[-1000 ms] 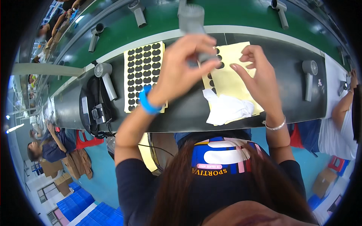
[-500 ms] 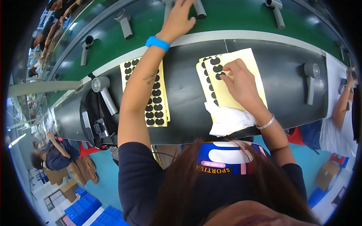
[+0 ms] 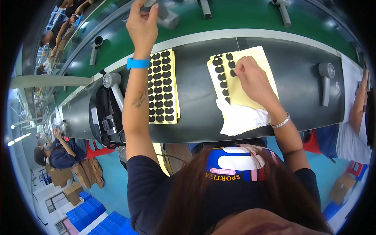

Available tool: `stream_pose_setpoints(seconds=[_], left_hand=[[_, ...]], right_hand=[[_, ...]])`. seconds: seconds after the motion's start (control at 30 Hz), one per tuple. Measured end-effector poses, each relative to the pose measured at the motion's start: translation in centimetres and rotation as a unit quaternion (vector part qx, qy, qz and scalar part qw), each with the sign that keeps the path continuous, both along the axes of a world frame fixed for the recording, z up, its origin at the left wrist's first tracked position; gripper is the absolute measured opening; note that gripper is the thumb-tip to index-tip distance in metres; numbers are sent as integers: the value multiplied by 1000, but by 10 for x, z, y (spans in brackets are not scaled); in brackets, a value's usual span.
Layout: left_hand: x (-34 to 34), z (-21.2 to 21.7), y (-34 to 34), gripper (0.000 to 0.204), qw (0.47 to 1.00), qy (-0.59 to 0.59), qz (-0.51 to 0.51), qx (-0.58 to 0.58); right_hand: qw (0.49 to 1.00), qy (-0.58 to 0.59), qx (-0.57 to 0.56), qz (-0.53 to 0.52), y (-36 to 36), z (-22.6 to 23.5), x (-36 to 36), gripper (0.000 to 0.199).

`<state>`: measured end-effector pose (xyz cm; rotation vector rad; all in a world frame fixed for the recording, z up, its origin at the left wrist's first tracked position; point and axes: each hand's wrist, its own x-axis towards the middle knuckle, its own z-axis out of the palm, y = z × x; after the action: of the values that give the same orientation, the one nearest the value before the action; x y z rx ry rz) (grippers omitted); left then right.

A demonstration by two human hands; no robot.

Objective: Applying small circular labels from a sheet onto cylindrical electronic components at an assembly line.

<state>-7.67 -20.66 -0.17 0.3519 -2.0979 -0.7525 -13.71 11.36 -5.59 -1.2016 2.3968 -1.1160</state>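
High over the green conveyor, my left hand (image 3: 143,29) is closed on a grey handheld fan (image 3: 169,18), blurred by motion and cut by the top of the view. My right hand (image 3: 254,78) rests over a yellow backing sheet (image 3: 256,58), thumb and fingertips pinched together at a black sticker (image 3: 234,73). Two more stickers sit in line above it; a further column runs down the sheet's left side. Crumpled white paper (image 3: 244,119) lies below my right hand. Left of it, a second stack of sticker sheets (image 3: 168,86) is full of black stickers, partly behind my left forearm.
Grey fans lie on the green conveyor (image 3: 243,19). One fan (image 3: 326,80) lies at the right of the dark table (image 3: 196,94); another (image 3: 113,86) leans on a black bag (image 3: 102,113) at left. Other people sit at both sides.
My left hand has swung left along the conveyor, carrying the grey fan. My right hand stays pinched at the same sticker. The whole view has shifted slightly.
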Motion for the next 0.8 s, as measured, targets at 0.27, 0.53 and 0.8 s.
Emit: stream_pose_setpoints(seconds=[0.27,0.53,0.8], left_hand=[[63,30,144,46,975,108,-169,95],[72,1,198,47,972,39,-208,107],[79,13,188,50,943,-40,-246,219]], right_hand=[[975,-181,-128,29,18,18,-7,7],[944,-132,-303,22,48,80,23,8],[938,-161,-305,16,57,79,31,30]])
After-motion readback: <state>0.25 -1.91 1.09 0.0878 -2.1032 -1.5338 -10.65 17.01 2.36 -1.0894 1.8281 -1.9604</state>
